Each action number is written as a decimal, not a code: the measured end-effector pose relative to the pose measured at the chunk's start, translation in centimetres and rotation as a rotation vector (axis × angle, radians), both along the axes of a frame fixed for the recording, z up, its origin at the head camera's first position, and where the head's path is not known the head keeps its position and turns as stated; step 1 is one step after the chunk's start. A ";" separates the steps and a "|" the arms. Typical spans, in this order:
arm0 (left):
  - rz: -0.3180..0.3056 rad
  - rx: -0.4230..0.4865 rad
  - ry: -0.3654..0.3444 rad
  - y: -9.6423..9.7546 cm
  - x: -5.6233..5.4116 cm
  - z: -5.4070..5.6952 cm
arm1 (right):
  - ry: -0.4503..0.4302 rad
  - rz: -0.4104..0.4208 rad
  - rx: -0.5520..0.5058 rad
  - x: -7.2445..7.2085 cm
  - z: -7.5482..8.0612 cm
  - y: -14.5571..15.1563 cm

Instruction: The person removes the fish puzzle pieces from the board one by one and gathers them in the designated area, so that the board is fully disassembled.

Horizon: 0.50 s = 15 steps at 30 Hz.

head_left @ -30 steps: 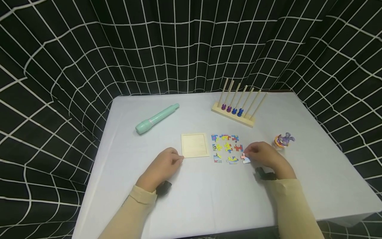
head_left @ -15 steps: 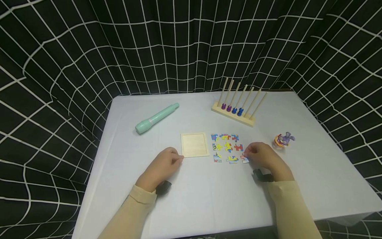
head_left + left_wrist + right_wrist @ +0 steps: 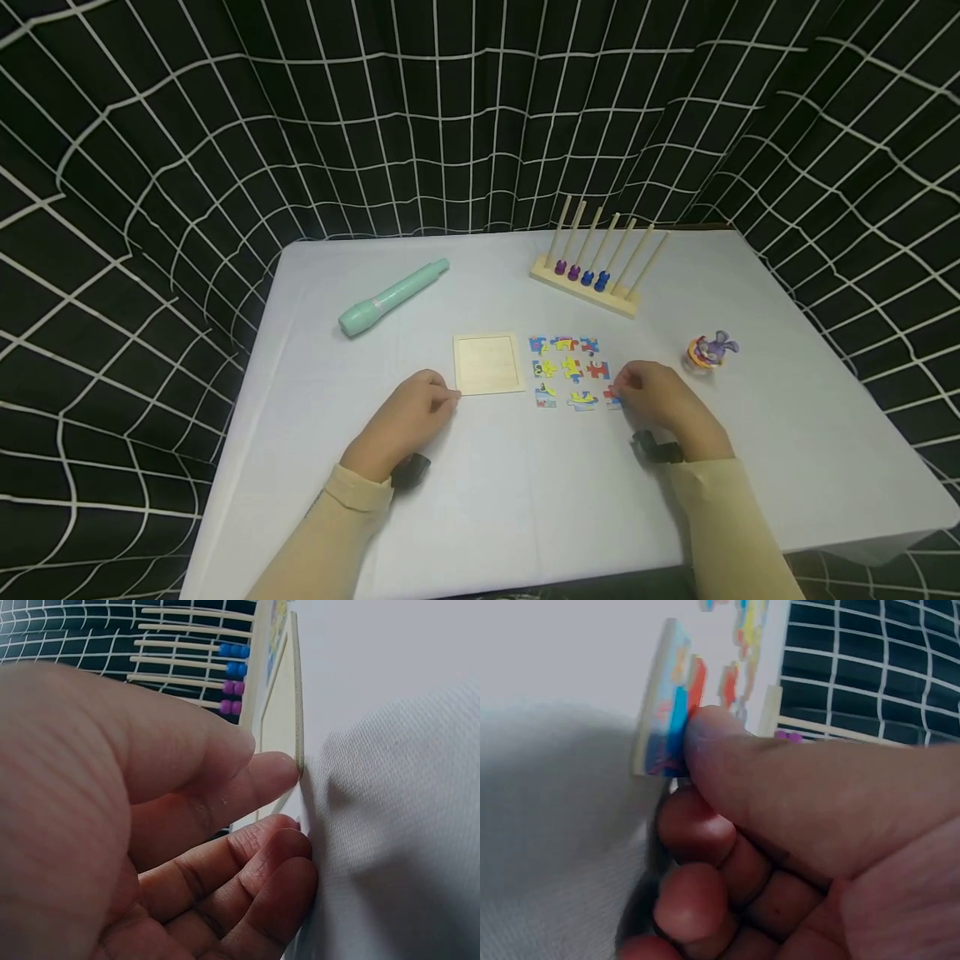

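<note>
My left hand (image 3: pixel 405 419) rests at the near left corner of a square wooden puzzle tray (image 3: pixel 487 365). In the left wrist view its index fingertip touches the edge of the tray (image 3: pixel 282 712), while the other fingers bend loosely on the cloth. To the tray's right, several jigsaw pieces (image 3: pixel 572 368) lie spaced out in rows. My right hand (image 3: pixel 662 400) pinches the near right puzzle piece (image 3: pixel 613 400), partly hidden under its fingers. The right wrist view has the thumb on the corner of this piece (image 3: pixel 667 724), which is flat at the cloth.
A mint-green microphone-shaped toy (image 3: pixel 393 297) lies at the back left. Behind the pieces stands a wooden peg rack (image 3: pixel 585 287) with purple and blue beads. A small purple rabbit-eared toy (image 3: pixel 708 350) sits right of my right hand. White cloth (image 3: pixel 480 500) covers the table.
My right hand has moved slightly left and toward me, bringing the puzzle piece from a spot a little apart into line with its row. The left hand has stayed at the tray's corner.
</note>
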<state>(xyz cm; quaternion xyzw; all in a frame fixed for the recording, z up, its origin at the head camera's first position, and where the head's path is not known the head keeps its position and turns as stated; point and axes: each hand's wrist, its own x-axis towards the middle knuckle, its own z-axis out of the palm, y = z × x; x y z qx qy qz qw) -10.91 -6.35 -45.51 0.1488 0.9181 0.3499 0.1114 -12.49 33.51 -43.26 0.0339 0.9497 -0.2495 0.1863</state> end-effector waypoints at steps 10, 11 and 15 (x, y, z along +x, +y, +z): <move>0.101 0.001 0.062 0.0 0.5 1.7 | 0.354 0.022 -0.172 0.8 2.4 -6.4; 0.108 0.001 0.096 -0.1 0.6 2.2 | 0.383 0.046 -0.183 0.9 2.7 -7.3; 0.134 0.010 0.249 -0.5 0.8 4.4 | 0.482 0.113 -0.225 0.9 4.1 -9.9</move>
